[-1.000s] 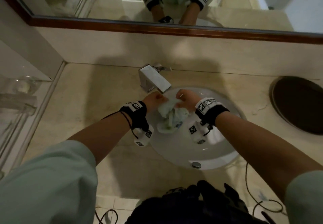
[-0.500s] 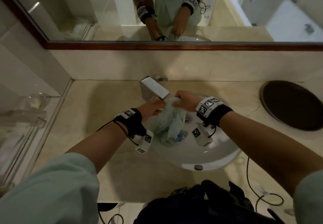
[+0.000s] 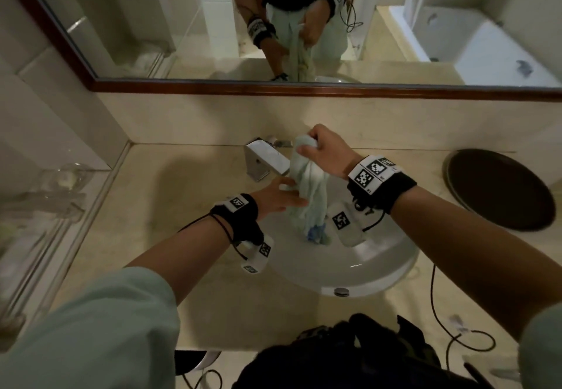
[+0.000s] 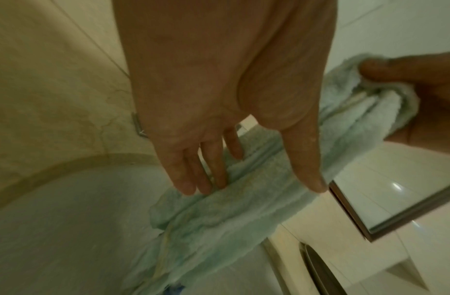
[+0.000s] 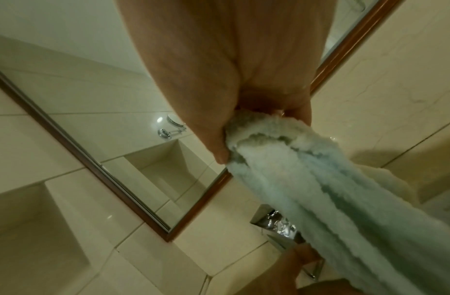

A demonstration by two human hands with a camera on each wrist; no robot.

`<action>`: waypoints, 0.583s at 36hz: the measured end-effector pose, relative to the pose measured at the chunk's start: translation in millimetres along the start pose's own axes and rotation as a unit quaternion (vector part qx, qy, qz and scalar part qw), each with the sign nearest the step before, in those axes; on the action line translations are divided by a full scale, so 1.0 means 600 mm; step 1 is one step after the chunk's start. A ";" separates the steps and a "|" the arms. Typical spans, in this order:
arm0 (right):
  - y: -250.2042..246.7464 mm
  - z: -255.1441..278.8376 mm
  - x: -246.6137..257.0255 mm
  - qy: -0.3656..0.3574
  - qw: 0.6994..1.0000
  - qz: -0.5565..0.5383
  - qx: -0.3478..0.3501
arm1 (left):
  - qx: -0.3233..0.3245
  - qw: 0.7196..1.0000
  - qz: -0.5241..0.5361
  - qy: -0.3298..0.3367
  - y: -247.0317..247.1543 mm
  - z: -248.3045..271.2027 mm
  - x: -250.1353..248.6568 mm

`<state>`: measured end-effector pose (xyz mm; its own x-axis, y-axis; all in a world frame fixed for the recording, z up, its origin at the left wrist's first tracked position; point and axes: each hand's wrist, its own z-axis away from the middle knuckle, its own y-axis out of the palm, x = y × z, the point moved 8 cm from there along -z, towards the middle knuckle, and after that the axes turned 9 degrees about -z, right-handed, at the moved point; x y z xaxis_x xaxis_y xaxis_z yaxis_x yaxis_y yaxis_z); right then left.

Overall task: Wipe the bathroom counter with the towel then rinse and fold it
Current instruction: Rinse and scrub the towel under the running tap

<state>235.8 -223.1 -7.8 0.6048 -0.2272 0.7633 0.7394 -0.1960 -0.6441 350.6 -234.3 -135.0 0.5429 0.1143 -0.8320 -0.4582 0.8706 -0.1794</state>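
Observation:
A pale blue-green towel (image 3: 308, 197) hangs bunched over the white sink (image 3: 365, 264), its lower end down in the bowl. My right hand (image 3: 319, 148) grips its top end (image 5: 264, 143) raised above the square chrome tap (image 3: 264, 160). My left hand (image 3: 282, 195) is lower, at the towel's middle. In the left wrist view its fingers (image 4: 206, 173) are straight and lie against the towel (image 4: 231, 203), with the thumb on the other side.
The beige stone counter (image 3: 170, 206) surrounds the sink. A dark round tray (image 3: 498, 188) sits at the right. Glassware (image 3: 60, 182) stands on a shelf at the left. A wood-framed mirror (image 3: 273, 87) runs along the back wall. Black cables (image 3: 450, 337) lie near the front edge.
My right hand has lifted the towel's top up out of the bowl, stretching the bunched towel lengthwise. My left hand stayed low and loosened from a grip to straight fingers.

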 end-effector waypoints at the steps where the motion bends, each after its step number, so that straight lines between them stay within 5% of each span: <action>1: -0.005 0.000 0.000 0.004 1.000 -0.006 -0.011 | -0.012 1.000 -0.005 0.016 0.004 0.001 -0.011; 6: -0.006 -0.001 -0.005 0.015 0.999 0.000 -0.037 | -0.054 0.995 -0.020 0.083 0.018 -0.010 -0.024; 15: -0.021 0.006 -0.070 0.098 0.993 -0.022 -0.061 | -0.120 0.990 -0.052 0.048 -0.010 -0.006 -0.007; 21: 0.012 0.016 -0.118 0.127 0.991 -0.042 -0.014 | -0.139 0.981 -0.113 0.068 -0.032 -0.001 -0.018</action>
<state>201.1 -199.2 -65.7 0.4440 -0.4414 0.7797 0.7735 -0.2504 -0.5822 353.1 -252.4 -122.8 0.5618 -0.1475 -0.8140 -0.5227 0.6994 -0.4875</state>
